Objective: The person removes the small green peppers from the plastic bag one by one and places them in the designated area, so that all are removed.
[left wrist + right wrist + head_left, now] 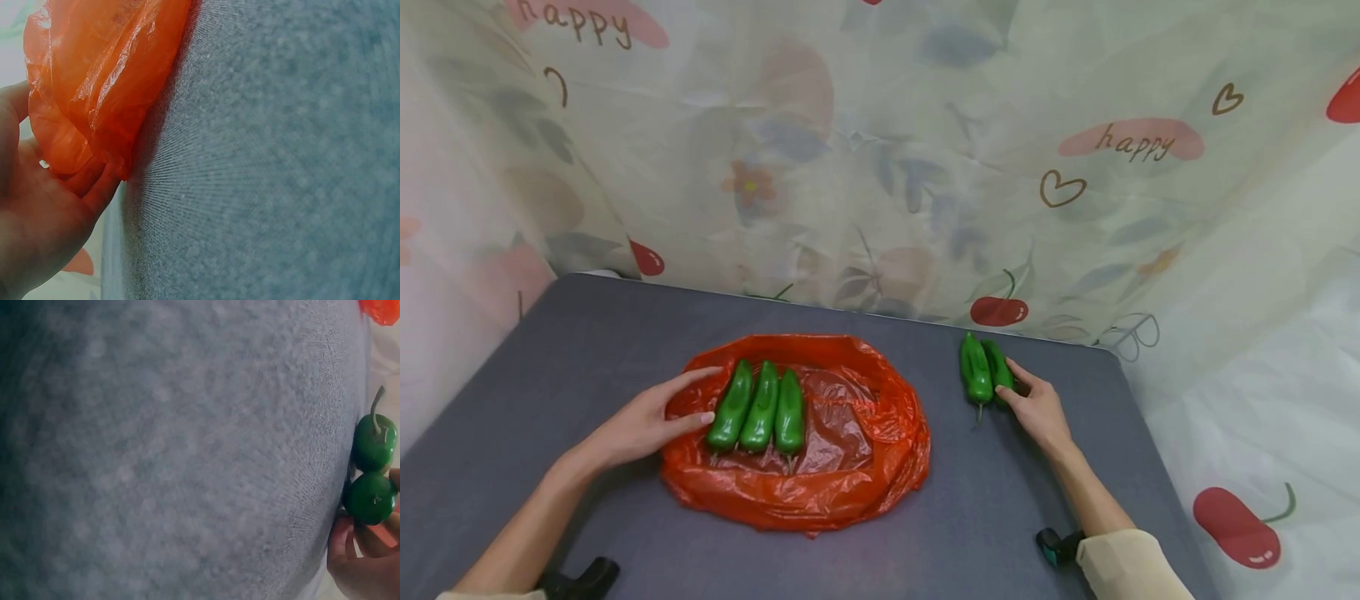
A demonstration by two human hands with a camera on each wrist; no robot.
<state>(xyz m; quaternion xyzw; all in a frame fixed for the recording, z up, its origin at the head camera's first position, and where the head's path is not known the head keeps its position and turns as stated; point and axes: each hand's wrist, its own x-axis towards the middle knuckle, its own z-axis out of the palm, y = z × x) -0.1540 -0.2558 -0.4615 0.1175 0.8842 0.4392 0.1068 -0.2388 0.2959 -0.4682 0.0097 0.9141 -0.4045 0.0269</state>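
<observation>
From where I stand, looking down with the head camera, an orange-red crinkled plastic bag (760, 502) lies spread on the dark grey cloth-topped table (970, 508), left of its middle. Three glossy, long green peppers (762, 408) rest side by side in it, towards its left rim. The person's left hand (643, 417) is at that rim, thumb and forefinger apart, their tips close to the nearest pepper. By the table's far edge, towards the far right corner, two more green peppers lie together; the right hand (1036, 408) pinches the right-hand pepper (997, 367) between thumb and fingers.

The left wrist view shows the left fingers touching the bag's side, partly hidden by the plastic; I can't tell how firmly they hold it.

In the right wrist view, the pinched pepper touches the stemmed pepper (374, 447), a scrap of orange showing beyond.
</observation>
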